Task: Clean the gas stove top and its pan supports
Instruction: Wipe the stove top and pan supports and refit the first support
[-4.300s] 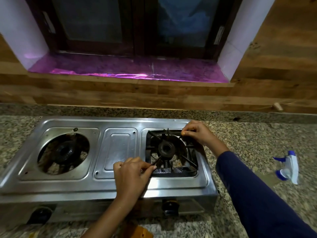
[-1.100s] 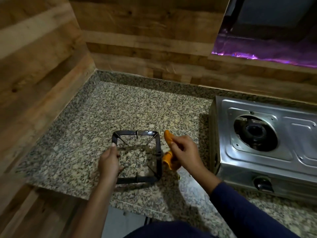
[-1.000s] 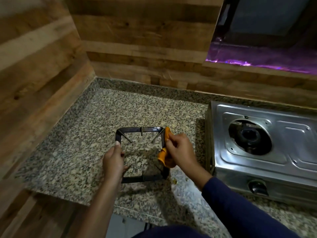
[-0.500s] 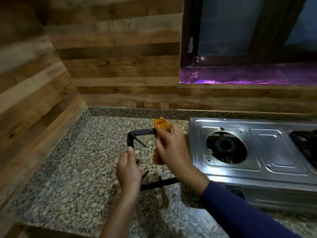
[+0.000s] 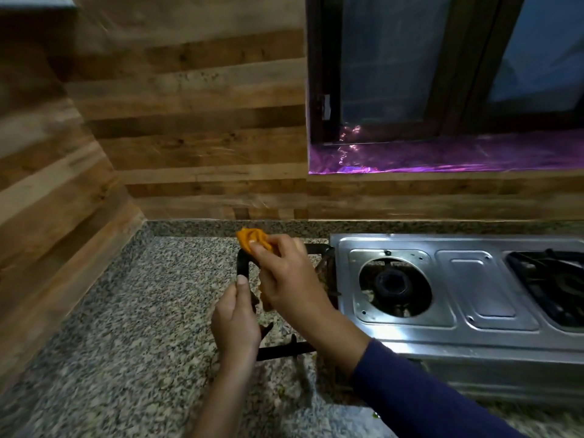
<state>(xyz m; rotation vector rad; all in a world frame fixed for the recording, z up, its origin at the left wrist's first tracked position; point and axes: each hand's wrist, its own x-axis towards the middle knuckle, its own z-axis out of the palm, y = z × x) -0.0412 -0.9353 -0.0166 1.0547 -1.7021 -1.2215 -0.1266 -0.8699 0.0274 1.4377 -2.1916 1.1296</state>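
A black square pan support (image 5: 284, 348) is tilted up off the granite counter (image 5: 126, 327), just left of the steel two-burner stove (image 5: 467, 336). My left hand (image 5: 235, 324) grips its left bar. My right hand (image 5: 289, 279) presses an orange cloth (image 5: 252, 239) onto the support's far left corner; much of the frame is hidden behind both hands. The stove's left burner (image 5: 393, 283) lies bare with no support on it. A second pan support (image 5: 553, 279) sits on the right burner at the frame edge.
Wood-panelled walls close the counter at the left and back. A dark window with a purple foil sill (image 5: 442, 156) is above the stove. The counter's front edge runs along the bottom left.
The support was taken off the stove's burner and laid on the counter at the left. Since then it has been tipped upright, and the cloth has slid from its right bar to its far corner.
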